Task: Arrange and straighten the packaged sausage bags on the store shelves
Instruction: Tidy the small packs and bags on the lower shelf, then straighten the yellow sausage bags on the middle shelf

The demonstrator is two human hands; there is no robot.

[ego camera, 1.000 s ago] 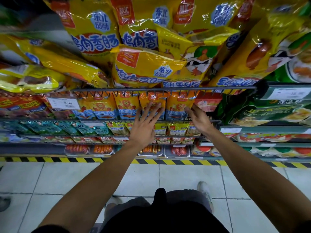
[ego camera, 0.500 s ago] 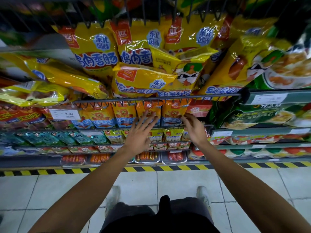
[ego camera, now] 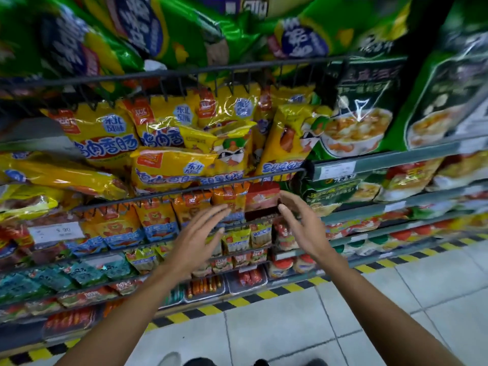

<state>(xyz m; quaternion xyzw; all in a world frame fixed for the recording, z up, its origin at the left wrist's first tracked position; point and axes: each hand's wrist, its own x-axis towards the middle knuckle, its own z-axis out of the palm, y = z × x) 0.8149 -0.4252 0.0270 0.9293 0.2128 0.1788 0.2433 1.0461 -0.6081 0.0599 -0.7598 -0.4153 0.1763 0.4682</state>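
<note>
My left hand (ego camera: 195, 240) and right hand (ego camera: 299, 223) are spread, holding nothing; the shiny yellow sausage bags (ego camera: 169, 167) above lie crooked.

My feed is evenly lit from overhead store lighting, fairly bright, colours saturated. White glare streaks run across the glossy yellow sausage bags (ego camera: 169, 128) near the middle wire shelf rail (ego camera: 184, 190). Motion blur smears the green bags (ego camera: 184, 35) along the top edge and the dark green packs (ego camera: 449, 101) at the right. Wide-angle distortion bows the shelves toward the corners. The floor tiles (ego camera: 290, 326) look pale, with soft shadows only.
</note>
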